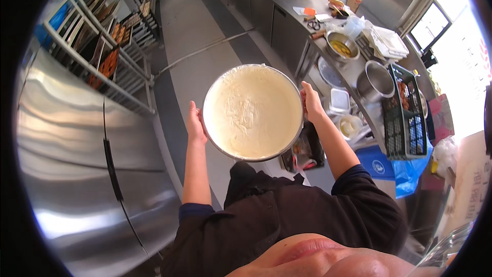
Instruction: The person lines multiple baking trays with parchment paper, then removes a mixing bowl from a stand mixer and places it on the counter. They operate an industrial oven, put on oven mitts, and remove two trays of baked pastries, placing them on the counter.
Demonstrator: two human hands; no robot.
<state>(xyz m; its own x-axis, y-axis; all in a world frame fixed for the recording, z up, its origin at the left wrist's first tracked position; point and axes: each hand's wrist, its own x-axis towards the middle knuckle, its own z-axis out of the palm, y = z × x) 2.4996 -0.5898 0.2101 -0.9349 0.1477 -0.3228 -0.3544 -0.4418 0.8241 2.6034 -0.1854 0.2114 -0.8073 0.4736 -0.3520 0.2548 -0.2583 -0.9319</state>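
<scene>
Between my two hands I hold a large round metal mixing bowl [296,141] out in front of my body, above the floor. Pale cream-coloured batter or cream [256,113] fills much of the bowl, smooth at the sides and ruffled in the middle. My left hand [195,124] grips the bowl's left side, thumb up near the rim. On the opposite side my right hand [311,101] is closed on the bowl's edge, its thumb also raised. The undersides of the bowl and most of my fingers are hidden.
A steel counter [292,1] runs along the right with a bowl of yolks [342,47], an empty steel bowl [375,81] and a dark green crate [406,118]. A tray rack [110,51] and a steel refrigerator [77,159] line the left. A dark bin [310,146] sits low at right.
</scene>
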